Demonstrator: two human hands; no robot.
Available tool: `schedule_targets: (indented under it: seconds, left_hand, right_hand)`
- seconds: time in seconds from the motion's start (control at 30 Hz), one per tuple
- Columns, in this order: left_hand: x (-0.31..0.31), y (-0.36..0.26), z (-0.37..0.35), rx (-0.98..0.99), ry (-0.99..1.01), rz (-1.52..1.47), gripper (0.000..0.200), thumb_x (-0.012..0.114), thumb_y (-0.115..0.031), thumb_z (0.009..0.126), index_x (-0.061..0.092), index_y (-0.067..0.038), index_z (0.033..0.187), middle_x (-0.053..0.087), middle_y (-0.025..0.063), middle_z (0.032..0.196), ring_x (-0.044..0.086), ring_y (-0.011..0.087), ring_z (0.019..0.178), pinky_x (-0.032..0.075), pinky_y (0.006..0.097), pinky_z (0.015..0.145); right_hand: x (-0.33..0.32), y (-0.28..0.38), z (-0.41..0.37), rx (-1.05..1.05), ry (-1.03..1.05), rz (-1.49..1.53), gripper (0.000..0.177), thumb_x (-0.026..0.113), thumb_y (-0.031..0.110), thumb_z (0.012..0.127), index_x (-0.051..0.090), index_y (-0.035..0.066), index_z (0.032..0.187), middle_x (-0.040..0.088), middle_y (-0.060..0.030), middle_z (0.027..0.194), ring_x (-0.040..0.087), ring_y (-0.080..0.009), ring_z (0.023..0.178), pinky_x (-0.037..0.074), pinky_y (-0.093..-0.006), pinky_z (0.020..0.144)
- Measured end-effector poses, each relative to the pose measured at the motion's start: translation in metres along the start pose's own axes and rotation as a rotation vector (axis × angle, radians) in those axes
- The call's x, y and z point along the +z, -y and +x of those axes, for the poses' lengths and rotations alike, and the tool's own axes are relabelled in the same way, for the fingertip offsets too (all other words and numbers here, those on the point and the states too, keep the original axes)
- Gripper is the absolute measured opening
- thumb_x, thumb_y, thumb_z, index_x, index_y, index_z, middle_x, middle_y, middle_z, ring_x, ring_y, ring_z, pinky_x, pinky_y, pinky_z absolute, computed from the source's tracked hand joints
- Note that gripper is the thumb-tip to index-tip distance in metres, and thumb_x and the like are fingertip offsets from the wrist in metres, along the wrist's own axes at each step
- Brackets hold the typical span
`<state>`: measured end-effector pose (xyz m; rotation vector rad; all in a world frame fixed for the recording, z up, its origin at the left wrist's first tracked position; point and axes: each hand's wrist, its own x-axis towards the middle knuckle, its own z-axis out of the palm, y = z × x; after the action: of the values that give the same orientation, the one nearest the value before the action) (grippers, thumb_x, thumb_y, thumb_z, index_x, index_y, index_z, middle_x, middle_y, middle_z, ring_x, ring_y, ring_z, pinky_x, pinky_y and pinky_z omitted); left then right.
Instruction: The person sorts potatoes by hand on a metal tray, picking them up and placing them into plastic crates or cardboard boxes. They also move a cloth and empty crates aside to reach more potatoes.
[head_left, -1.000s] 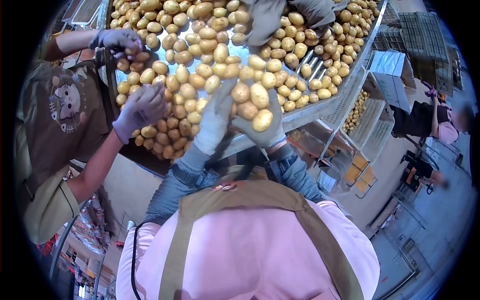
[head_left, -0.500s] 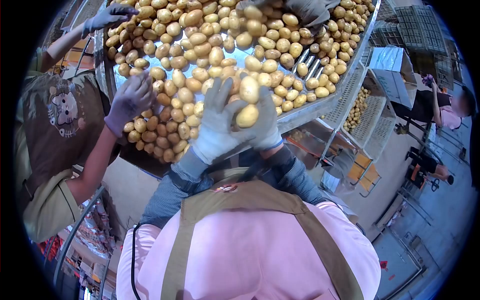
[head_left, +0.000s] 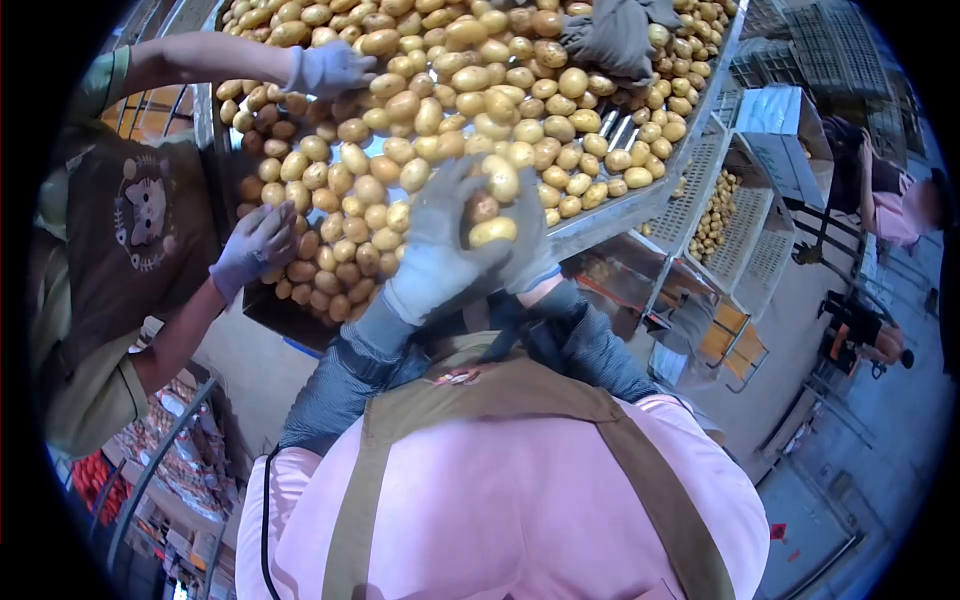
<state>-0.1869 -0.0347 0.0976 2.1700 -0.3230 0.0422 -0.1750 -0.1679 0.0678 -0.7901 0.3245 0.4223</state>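
My left hand (head_left: 432, 245), in a pale grey work glove, curves around several potatoes at the table's near edge. My right hand (head_left: 530, 250), gloved alike, closes in from the other side. Between them are a smooth yellow potato (head_left: 493, 228), a browner one (head_left: 482, 207) and another pale one (head_left: 500, 178) near the right fingertips. Some of the fingers are hidden behind the potatoes. Beyond both hands, many loose potatoes (head_left: 465, 80) cover the metal sorting table (head_left: 600, 232).
At left a co-worker's gloved hands (head_left: 335, 68) reach over the potatoes. A grey cloth (head_left: 615, 45) lies on the heap near metal slats (head_left: 622, 130). To the right are a crate with potatoes (head_left: 745, 235), a cardboard box (head_left: 785, 145) and stacked crates (head_left: 835, 50).
My hands stay nearly in place, still around the potatoes. The co-worker's far hand has reached right over the heap, while the near hand has dropped slightly. Potatoes on the table have shifted.
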Motion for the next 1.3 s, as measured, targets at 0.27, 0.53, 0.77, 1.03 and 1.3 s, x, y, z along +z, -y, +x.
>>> schedule_targets:
  seconds: [0.27, 0.53, 0.77, 1.03, 1.3]
  left_hand:
    - [0.020, -0.072, 0.013, -0.218, 0.051, -0.508, 0.055, 0.055, -0.004, 0.095, 0.041, 0.001, 0.149, 0.044, 0.0169, 0.152, 0.039, 0.0277, 0.142, 0.031, 0.0386, 0.118]
    - [0.073, -0.082, 0.026, -0.344, -0.013, -0.435, 0.033, 0.052, -0.018, 0.106, 0.058, 0.001, 0.132, 0.063, 0.0110, 0.126, 0.060, 0.0199, 0.115, 0.046, 0.0324, 0.102]
    - [0.109, -0.081, -0.004, -0.419, -0.028, -0.295, 0.030, 0.056, -0.010, 0.102, 0.060, 0.002, 0.129, 0.064, 0.0116, 0.125, 0.060, 0.0194, 0.113, 0.048, 0.0319, 0.100]
    - [0.078, -0.035, -0.162, -0.873, -0.629, -0.366, 0.024, 0.059, -0.010, 0.098, 0.064, 0.003, 0.117, 0.067, 0.0088, 0.112, 0.065, 0.0186, 0.103, 0.050, 0.0295, 0.093]
    - [0.053, 0.017, -0.201, -0.979, -0.799, 0.254, 0.045, 0.070, -0.025, 0.087, 0.061, -0.007, 0.127, 0.065, 0.0180, 0.118, 0.062, 0.0353, 0.109, 0.049, 0.0430, 0.096]
  right_hand:
    - [-0.051, 0.084, -0.049, -0.034, 0.093, 0.441, 0.037, 0.049, 0.047, 0.101, 0.059, 0.011, 0.107, 0.055, 0.0006, 0.083, 0.055, -0.0119, 0.071, 0.053, -0.0301, 0.074]
    - [-0.234, 0.368, -0.113, -0.943, -0.268, -0.355, 0.010, 0.056, 0.019, 0.091, 0.053, 0.010, 0.090, 0.056, -0.0051, 0.090, 0.058, -0.0193, 0.084, 0.057, -0.0328, 0.077]
    - [-0.467, 0.633, -0.087, -0.651, -1.171, -1.712, 0.069, 0.065, 0.056, 0.087, 0.053, 0.012, 0.138, 0.056, -0.0198, 0.139, 0.054, -0.0335, 0.127, 0.042, -0.0516, 0.103]
    - [-0.321, 0.313, 0.031, -0.393, -0.388, -0.534, 0.033, 0.059, 0.019, 0.099, 0.061, -0.001, 0.126, 0.067, -0.0107, 0.113, 0.066, -0.0189, 0.092, 0.057, -0.0306, 0.078]
    - [-0.052, 0.035, -0.017, -0.245, 0.681, -1.752, 0.044, 0.071, 0.019, 0.087, 0.060, 0.008, 0.128, 0.061, -0.0189, 0.119, 0.060, -0.0382, 0.109, 0.050, -0.0437, 0.096]
